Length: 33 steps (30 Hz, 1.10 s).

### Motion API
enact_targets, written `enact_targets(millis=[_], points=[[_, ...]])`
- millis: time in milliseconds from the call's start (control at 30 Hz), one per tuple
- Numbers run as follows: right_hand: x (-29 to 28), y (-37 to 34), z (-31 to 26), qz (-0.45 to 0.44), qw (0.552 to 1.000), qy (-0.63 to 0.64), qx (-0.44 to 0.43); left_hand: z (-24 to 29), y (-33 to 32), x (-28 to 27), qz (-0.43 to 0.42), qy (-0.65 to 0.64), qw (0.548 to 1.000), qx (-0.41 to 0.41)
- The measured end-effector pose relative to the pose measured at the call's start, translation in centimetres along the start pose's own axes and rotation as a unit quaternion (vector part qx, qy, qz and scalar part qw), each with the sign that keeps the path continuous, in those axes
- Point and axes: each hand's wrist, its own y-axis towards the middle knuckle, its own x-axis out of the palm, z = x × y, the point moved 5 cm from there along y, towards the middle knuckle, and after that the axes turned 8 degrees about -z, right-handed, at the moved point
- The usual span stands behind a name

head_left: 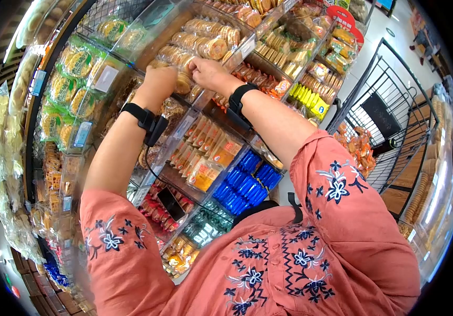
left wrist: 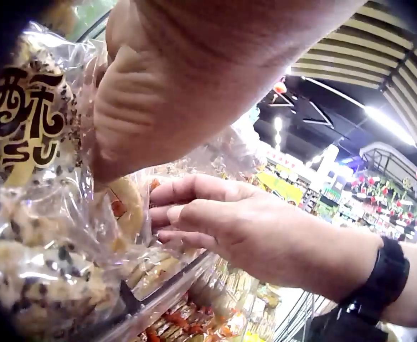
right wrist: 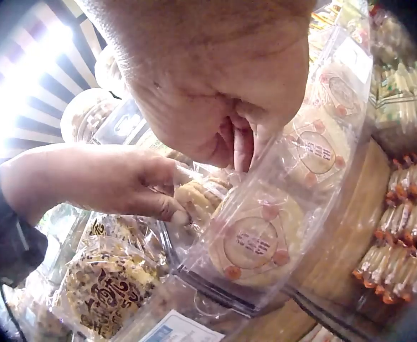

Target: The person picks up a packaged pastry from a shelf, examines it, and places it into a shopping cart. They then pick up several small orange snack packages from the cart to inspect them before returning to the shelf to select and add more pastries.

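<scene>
Both hands are down among the round biscuits in a clear-sided bin. The left hand pinches a clear-wrapped packet of round biscuits, thumb against the plastic, right beside the bin's front wall. The right hand meets it from the other side, fingertips at the wrapping; whether they grip it, I can't tell. Stamped round cakes stand just beside, with seed-speckled packets near the left hand. A black wire shopping cart stands well apart.
</scene>
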Motion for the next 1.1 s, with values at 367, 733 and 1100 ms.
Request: enact_targets(millis=[367, 733, 1100], points=[[1.0, -0.3, 0.4, 0.033, 0.996, -0.059, -0.062, 2.3, -2.1, -2.3, 0.000, 0.029, 1.000, -0.005], [-9.2, -6.6, -4.5, 0.024, 0.968, 0.248, -0.021, 0.3, -5.1, -5.2, 0.094, -0.038, 0.988, -0.116], [-22.7, -39.5, 5.9, 0.255, 0.879, 0.389, 0.107, 22.6, -12.1, -9.8, 0.277, -0.544, 0.756, 0.237]])
